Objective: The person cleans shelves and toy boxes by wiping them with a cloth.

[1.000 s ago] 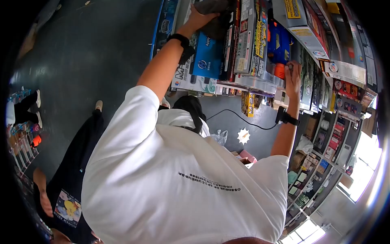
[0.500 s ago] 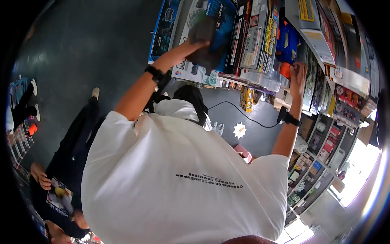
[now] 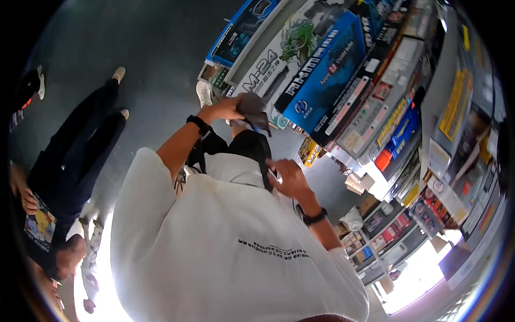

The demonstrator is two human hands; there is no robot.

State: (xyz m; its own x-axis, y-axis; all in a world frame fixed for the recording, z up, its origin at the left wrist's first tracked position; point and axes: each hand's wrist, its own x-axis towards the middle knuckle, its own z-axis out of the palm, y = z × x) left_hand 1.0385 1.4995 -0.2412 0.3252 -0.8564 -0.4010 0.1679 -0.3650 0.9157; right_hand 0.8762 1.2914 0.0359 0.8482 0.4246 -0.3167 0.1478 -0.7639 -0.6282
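Note:
My left hand (image 3: 226, 109) is closed on a dark grey, cap-like object (image 3: 252, 105), held in front of the shelf boxes and above the floor. Its exact kind is hard to make out. Close to my waist, my right hand (image 3: 292, 180) has its fingers curled against the edge of black cloth (image 3: 252, 147). Whatever those fingers grip, if anything, is too small to see. My white shirt (image 3: 230, 236) fills the lower middle of the view.
Flat boxes stand on edge ahead, among them a blue box (image 3: 327, 75) and a white M-24 box (image 3: 263, 75). A blue-and-orange toy (image 3: 399, 131) lies farther right. To my left stands a person in dark clothes (image 3: 70, 145); shelves (image 3: 386, 231) line the right.
My left hand has drawn the dark object back from the boxes toward my body. My right hand has left the blue-and-orange toy and come to my waist. The view has turned.

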